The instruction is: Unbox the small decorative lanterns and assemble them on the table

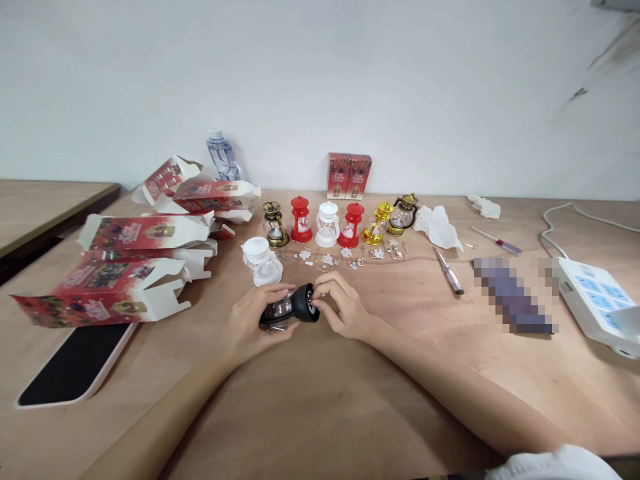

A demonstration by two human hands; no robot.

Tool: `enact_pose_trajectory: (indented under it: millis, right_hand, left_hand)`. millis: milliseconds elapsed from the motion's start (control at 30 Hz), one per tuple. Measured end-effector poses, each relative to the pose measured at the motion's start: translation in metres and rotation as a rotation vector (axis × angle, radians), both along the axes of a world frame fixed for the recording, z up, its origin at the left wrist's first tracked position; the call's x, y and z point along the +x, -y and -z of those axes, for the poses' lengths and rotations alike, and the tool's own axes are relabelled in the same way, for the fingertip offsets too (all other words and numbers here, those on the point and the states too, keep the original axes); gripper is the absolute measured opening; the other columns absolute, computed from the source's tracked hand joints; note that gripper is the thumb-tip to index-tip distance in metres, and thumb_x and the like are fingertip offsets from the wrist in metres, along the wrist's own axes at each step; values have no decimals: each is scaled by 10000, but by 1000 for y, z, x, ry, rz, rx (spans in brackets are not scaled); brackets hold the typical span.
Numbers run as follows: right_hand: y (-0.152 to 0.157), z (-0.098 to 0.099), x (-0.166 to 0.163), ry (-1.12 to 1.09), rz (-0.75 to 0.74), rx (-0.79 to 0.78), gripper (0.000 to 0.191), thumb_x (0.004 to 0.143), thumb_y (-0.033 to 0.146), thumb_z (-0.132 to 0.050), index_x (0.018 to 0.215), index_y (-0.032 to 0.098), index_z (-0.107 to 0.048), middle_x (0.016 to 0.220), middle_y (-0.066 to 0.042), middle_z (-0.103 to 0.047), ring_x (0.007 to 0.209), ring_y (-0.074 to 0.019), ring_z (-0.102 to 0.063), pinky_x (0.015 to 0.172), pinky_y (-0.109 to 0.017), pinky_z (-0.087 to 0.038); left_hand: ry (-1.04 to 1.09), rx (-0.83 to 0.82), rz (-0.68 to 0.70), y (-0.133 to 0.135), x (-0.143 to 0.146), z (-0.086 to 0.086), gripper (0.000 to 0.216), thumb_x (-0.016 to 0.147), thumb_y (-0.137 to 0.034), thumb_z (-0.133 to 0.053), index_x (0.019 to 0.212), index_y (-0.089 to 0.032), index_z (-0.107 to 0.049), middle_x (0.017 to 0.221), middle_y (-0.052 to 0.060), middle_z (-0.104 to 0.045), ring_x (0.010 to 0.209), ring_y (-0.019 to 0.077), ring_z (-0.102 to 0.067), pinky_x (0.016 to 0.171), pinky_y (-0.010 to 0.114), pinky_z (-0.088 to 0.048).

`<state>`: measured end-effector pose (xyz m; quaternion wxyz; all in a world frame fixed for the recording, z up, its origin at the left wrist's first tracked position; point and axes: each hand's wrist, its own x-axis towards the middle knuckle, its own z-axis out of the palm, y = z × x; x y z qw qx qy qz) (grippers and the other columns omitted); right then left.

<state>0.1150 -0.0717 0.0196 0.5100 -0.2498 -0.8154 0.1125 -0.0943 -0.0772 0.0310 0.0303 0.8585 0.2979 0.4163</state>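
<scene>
My left hand [255,320] is wrapped round a small black lantern [287,307] that lies tipped on its side, base facing right. At that base the fingertips of my right hand [343,305] are pinched together; whatever they hold there is too small to make out. Just beyond my hands lie several small metal and white parts [327,260]. A white lantern [263,261] leans over to the left of them. Upright behind stand more little lanterns, among them a red one [301,220], a white one [327,225] and a gold one [379,224].
Opened red boxes [150,230] are heaped at the left, above a phone [77,365]. A bottle [223,157] and two upright boxes [349,176] stand by the wall. To the right are crumpled paper [439,227], screwdrivers [449,271], a pixelated dark object [513,297] and a power strip [597,300].
</scene>
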Motion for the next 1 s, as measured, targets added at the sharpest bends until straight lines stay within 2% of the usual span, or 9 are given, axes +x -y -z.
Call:
enact_pose_trajectory:
  millis: [167,500,800,1000]
  right_hand:
    - [0,3,-1,84,26,-20,57,915,155,-411,936,199,-440,913,-79,-501,840,-166,-528,715,-300,-497]
    - [-1,5,-3,46,32,-20,60,946,180,-363,936,208,-415,924,-76,-488,855,-159,-526,726,-297,-499]
    - [-1,2,-1,-10,18,-10,57,921,200,-466,975,195,-484,913,-74,-556,823,-152,-566,722,-297,-507]
    - [-1,3,-2,-28,57,52,63,911,166,-484,944,178,-536,895,-82,-604,843,-154,-606,718,-285,-520]
  left_hand:
    - [-9,-22,-12,0,-1,3,433,736,-270,-694,1105,-203,-476,1052,112,-683,938,222,-686,767,335,-568]
    - [61,-80,-12,2,5,-1,404,730,-276,-698,1060,-206,-476,1038,89,-692,933,214,-690,759,319,-574]
    - [54,-97,-25,2,4,-1,408,735,-273,-699,1068,-195,-476,1042,96,-691,928,206,-691,768,316,-572]
    - [57,-113,-47,2,4,0,400,729,-286,-698,1060,-206,-490,1046,79,-695,928,215,-691,769,329,-574]
